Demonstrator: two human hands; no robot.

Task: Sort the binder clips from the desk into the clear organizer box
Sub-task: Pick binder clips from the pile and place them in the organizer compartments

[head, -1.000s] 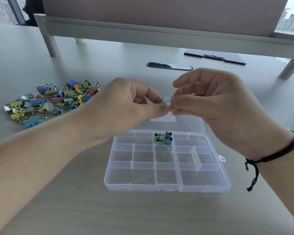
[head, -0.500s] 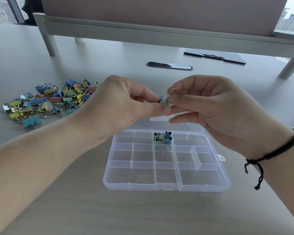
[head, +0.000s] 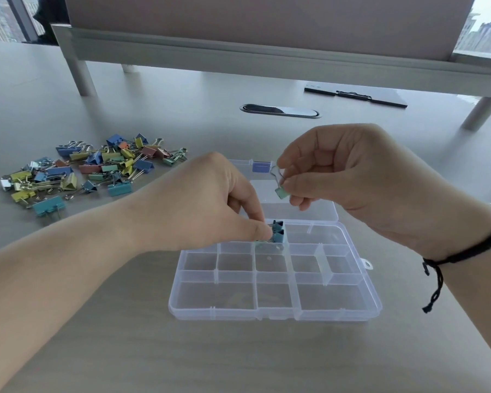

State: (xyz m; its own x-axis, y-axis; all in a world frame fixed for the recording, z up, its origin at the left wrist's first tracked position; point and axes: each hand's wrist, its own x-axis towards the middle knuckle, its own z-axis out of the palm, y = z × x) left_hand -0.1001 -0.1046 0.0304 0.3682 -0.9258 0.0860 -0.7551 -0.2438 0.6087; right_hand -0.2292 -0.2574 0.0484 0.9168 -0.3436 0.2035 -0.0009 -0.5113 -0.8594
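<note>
Right hand [head: 360, 182] pinches a green binder clip [head: 281, 192], wire handle up, just above-behind the teal-clip compartment [head: 278, 234] (left hand [head: 210, 205] pinching there)

A: What colours are in the pile [head: 94, 168] at nine o'clock?

B: Blue, teal, yellow, mint green and dull salmon clips, all with silvery wire handles.

A: And the box [head: 275, 285]?

B: Clear, slightly frosted plastic, with a lilac latch [head: 261, 167] at twelve o'clock on its lid. The clips in it [head: 278, 233] are teal.

A: The one in the right hand [head: 360, 182]?

B: A mint clip [head: 281, 192], silver handle.

A: The desk [head: 125, 350]?

B: Pale grey-beige, faint wood grain. At twelve o'clock a black-and-silver grommet [head: 280, 110]; at one o'clock a grey clipboard [head: 357, 95] with a black clamp. The right wrist wears a black braided cord [head: 465, 255].
</note>
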